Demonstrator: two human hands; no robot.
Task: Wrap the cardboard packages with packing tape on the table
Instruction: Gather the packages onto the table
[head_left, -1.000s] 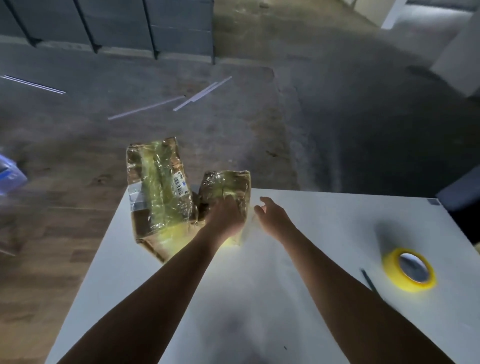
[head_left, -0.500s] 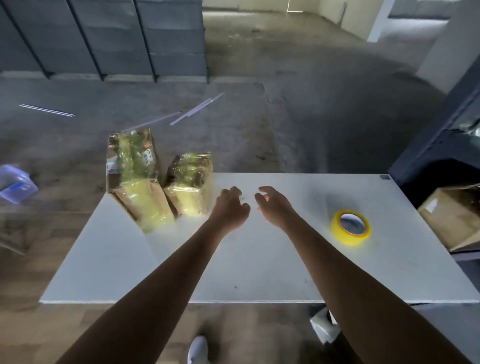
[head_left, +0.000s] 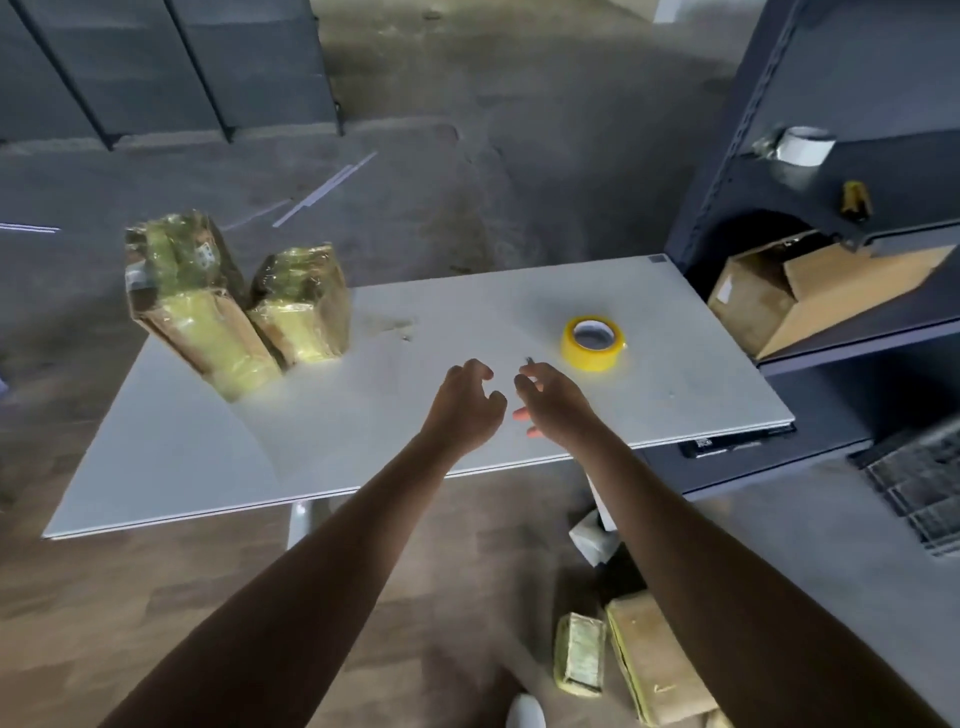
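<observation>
Two tape-wrapped cardboard packages stand upright at the far left of the white table (head_left: 171, 457): a taller package (head_left: 187, 296) and a shorter package (head_left: 304, 306) touching it on the right. A yellow roll of packing tape (head_left: 593, 343) lies flat at the far right. My left hand (head_left: 465, 408) and my right hand (head_left: 553, 400) hover side by side over the table's near middle, fingers loosely curled, holding nothing. A small dark object (head_left: 530, 359) lies just past my right fingertips.
A dark metal shelf unit (head_left: 831, 171) stands to the right, with an open cardboard box (head_left: 810, 296) and a white tape roll (head_left: 805, 145) on its shelves. On the floor below my right arm lie a wrapped package (head_left: 579, 654) and a bare cardboard package (head_left: 654, 665).
My left hand let go of the shorter package and both hands drew back toward the table's middle. The view pulled back and swung right, bringing the shelf and the floor packages into sight.
</observation>
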